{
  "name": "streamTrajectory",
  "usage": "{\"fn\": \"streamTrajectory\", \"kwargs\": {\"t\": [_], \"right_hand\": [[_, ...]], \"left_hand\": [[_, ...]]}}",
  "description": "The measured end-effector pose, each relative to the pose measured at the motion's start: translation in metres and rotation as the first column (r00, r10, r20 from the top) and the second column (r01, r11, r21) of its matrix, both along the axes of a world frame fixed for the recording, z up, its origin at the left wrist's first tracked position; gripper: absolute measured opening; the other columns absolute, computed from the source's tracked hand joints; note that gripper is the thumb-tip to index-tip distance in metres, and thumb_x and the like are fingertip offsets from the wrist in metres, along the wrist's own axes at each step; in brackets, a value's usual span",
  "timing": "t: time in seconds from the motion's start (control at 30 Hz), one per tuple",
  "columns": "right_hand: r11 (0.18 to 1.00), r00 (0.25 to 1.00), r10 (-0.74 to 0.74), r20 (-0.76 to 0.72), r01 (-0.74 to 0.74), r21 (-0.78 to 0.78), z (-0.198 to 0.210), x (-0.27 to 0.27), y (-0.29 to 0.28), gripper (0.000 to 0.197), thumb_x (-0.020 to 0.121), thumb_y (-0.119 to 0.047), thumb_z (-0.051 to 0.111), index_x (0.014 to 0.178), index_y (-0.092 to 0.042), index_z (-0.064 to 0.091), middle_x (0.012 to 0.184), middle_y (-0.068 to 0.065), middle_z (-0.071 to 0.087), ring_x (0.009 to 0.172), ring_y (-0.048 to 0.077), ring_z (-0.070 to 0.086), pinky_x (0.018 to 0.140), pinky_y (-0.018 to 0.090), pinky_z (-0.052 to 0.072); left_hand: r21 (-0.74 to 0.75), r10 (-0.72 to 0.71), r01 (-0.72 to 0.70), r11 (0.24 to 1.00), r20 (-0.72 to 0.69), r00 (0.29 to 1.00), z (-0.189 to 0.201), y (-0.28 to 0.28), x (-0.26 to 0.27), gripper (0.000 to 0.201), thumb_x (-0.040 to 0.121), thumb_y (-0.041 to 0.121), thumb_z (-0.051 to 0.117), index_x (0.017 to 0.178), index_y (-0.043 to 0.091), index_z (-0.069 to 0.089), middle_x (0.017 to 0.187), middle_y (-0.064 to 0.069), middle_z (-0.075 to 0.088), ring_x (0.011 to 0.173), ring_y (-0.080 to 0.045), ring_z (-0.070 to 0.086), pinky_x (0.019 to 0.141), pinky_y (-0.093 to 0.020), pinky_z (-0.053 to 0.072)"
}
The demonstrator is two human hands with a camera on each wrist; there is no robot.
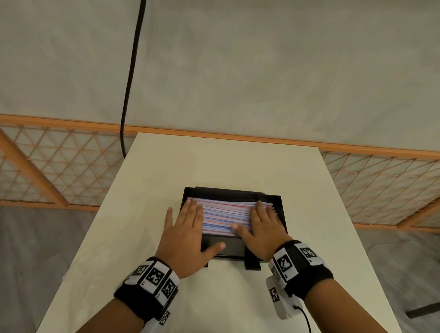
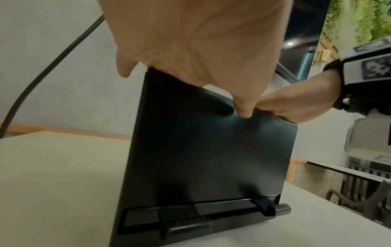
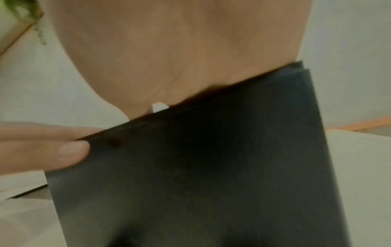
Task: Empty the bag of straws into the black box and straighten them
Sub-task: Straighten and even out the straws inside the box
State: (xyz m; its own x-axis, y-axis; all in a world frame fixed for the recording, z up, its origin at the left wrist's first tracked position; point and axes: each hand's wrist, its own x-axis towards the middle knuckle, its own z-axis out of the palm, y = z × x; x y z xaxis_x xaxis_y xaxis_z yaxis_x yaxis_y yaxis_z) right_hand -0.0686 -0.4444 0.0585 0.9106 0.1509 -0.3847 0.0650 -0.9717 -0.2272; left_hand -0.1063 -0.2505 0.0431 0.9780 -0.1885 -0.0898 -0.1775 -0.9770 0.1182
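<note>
A white table (image 1: 213, 166) stands before an orange lattice fence (image 1: 46, 166). A black cable (image 1: 132, 71) hangs behind it.

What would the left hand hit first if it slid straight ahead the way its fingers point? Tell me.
Probably the box's far wall. The left hand lies flat on the straws, fingertips close to the far left corner. Depth is unclear; if it rides above the rim, bare table follows.

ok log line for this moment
straws in black box | left hand flat on straws | right hand flat on straws | bag unseen
</note>
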Motion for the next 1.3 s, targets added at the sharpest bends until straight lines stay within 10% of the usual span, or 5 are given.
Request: {"fn": "streamTrajectory", "kwargs": {"t": [0.33, 0.8, 1.0, 1.17, 1.3], "right_hand": [[0.983, 0.986, -0.162, -0.049, 0.166, 0.084, 0.003, 0.002, 0.006, 0.082, 0.091, -0.059, 0.028, 0.149, -0.006, 0.003, 0.157, 0.022, -0.002, 0.145, 0.038, 0.000, 0.120, 0.046, 0.008], [0.948, 0.976, -0.018, 0.216, 0.085, -0.307, 0.019, -0.011, 0.013, 0.078, 0.086, -0.068, 0.022, 0.134, -0.010, 0.043, 0.145, 0.014, 0.034, 0.125, 0.033, 0.035, 0.101, 0.046, 0.030], [0.973, 0.948, 0.209, 0.240, -0.176, -0.149, 0.019, 0.009, 0.010, 0.063, 0.092, -0.054, 0.030, 0.137, -0.010, 0.034, 0.140, 0.009, 0.040, 0.130, 0.027, 0.036, 0.107, 0.042, 0.033], [0.998, 0.998, -0.058, -0.005, 0.058, -0.012, 0.001, 0.015, 0.001, 0.094, 0.085, -0.069, 0.030, 0.148, -0.004, 0.008, 0.155, 0.016, 0.018, 0.144, 0.033, 0.015, 0.118, 0.042, 0.018], [0.987, 0.992, -0.127, 0.023, 0.129, -0.096, -0.003, 0.017, 0.008, 0.098, 0.078, -0.078, 0.027, 0.143, -0.004, 0.028, 0.147, 0.017, 0.033, 0.134, 0.034, 0.031, 0.110, 0.042, 0.029]], "left_hand": [[-0.071, -0.030, 0.030, 0.997, -0.001, 1.000, -0.001, 0.001, 0.012, 0.112, 0.065, 0.085, 0.003, 0.148, 0.010, -0.001, 0.159, -0.006, 0.003, 0.146, -0.017, 0.003, 0.118, -0.049, -0.002], [-0.085, -0.133, 0.165, 0.983, 0.291, 0.947, 0.014, 0.006, 0.015, 0.096, 0.068, 0.083, 0.041, 0.135, 0.014, 0.041, 0.141, -0.010, 0.040, 0.131, -0.030, 0.035, 0.110, -0.056, 0.026], [0.061, -0.265, 0.260, 0.964, 0.079, 0.961, 0.005, 0.001, 0.028, 0.114, 0.065, 0.090, 0.027, 0.148, 0.014, 0.013, 0.159, -0.007, 0.010, 0.146, -0.021, 0.000, 0.118, -0.051, 0.002], [0.046, -0.215, 0.215, 0.976, 0.004, 0.977, -0.005, -0.001, 0.034, 0.122, 0.059, 0.092, 0.031, 0.148, 0.015, 0.000, 0.159, -0.010, 0.005, 0.146, -0.026, 0.002, 0.119, -0.042, 0.002], [0.047, -0.179, 0.179, 0.983, -0.014, 0.984, -0.003, -0.004, 0.034, 0.119, 0.060, 0.088, 0.040, 0.148, 0.016, 0.003, 0.157, -0.012, 0.014, 0.144, -0.027, 0.012, 0.118, -0.040, 0.009]]}}
